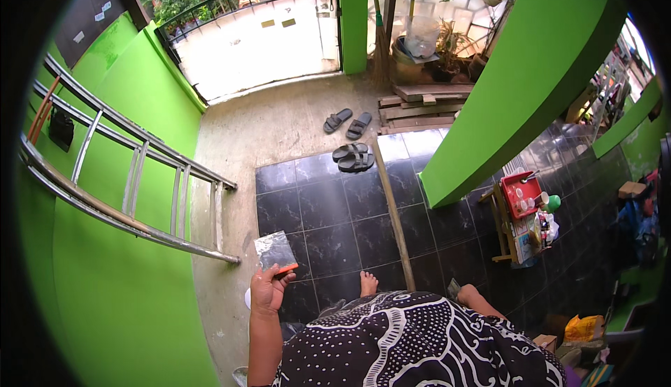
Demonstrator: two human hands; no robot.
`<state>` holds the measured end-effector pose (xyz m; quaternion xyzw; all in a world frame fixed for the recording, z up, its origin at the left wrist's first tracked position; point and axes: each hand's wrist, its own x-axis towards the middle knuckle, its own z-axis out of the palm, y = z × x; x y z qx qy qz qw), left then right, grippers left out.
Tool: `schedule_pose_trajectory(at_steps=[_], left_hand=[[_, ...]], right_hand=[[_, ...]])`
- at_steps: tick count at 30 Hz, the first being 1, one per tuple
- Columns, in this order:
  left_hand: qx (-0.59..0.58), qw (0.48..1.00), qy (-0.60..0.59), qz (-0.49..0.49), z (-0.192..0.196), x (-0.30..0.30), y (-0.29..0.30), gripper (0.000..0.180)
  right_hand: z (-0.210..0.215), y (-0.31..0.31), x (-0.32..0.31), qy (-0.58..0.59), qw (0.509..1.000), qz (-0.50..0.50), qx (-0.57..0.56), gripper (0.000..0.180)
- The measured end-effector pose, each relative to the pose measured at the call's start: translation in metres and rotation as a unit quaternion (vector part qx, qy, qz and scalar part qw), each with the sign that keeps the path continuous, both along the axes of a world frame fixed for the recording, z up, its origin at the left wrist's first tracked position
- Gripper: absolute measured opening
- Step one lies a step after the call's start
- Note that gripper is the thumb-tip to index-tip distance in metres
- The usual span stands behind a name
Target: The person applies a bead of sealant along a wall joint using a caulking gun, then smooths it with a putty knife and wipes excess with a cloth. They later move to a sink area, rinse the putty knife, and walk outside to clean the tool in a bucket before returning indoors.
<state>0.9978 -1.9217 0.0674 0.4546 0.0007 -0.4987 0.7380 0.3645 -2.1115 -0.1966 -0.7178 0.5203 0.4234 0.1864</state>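
Shirt (419, 345) hides right hand (467, 293) partly; left hand (268, 290) holds trowel (275, 253).

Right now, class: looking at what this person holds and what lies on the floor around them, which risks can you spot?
1. The left hand grips the flat trowel only by its lower edge; it might slip onto the bare foot.
2. The long wooden pole lies across the dark tiles beside that foot, a likely trip hazard.
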Motion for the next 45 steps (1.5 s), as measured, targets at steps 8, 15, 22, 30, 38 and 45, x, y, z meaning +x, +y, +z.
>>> schedule_pose_trajectory(at_steps=[8,15,22,30,38,45], left_hand=[[0.058,0.990,-0.009,0.128,-0.013,0.117,-0.052,0.018],[0.085,0.990,-0.020,0.108,-0.030,0.266,-0.175,0.017],[0.036,0.997,-0.064,-0.009,0.017,0.359,-0.355,0.011],[0.007,0.994,-0.042,-0.100,0.025,0.385,-0.519,0.016],[0.060,0.996,-0.049,-0.044,0.007,0.427,-0.596,0.011],[0.069,0.996,-0.022,-0.058,-0.010,0.457,-0.670,0.010]], right_hand=[[0.145,-0.215,0.340,-0.193,0.962,-0.160,-0.112,0.032],[0.107,-0.275,0.472,-0.245,0.948,-0.180,-0.094,0.034],[0.092,-0.315,0.484,-0.188,0.951,-0.233,-0.081,0.028],[0.088,-0.399,0.489,-0.159,0.944,-0.262,-0.121,0.030],[0.090,-0.523,0.537,-0.148,0.958,-0.237,-0.058,0.032],[0.137,-0.644,0.603,-0.233,0.924,-0.275,-0.125,0.031]])
